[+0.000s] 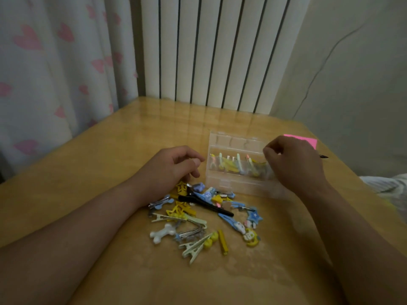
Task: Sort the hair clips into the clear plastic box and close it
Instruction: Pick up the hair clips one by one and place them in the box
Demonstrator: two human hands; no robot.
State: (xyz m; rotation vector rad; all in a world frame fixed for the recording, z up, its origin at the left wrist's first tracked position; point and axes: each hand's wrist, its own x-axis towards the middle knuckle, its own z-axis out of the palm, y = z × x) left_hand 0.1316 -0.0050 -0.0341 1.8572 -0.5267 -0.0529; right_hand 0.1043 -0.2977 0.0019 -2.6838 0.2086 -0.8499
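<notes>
Table [110, 172] bears box [231, 182] far right, lid up: light, rigid, slick, best steadied by its end walls. Right hand [295, 164] bunches its fingers over the box's right end; what they hold I cannot tell. Left hand [169, 168], loosely curled, empty, rests at the far left edge of clips [204, 202], piled near centre: small, springy, taken by pinching the body

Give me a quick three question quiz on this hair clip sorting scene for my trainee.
1. True or false: the clear plastic box is closed.
2. Which hand is at the box: A left, B right?
3. Fill in: the bone-shaped clip in the pile is ____.
Key: 1 false, it is open. 2 B, the right hand. 3 white.
</notes>
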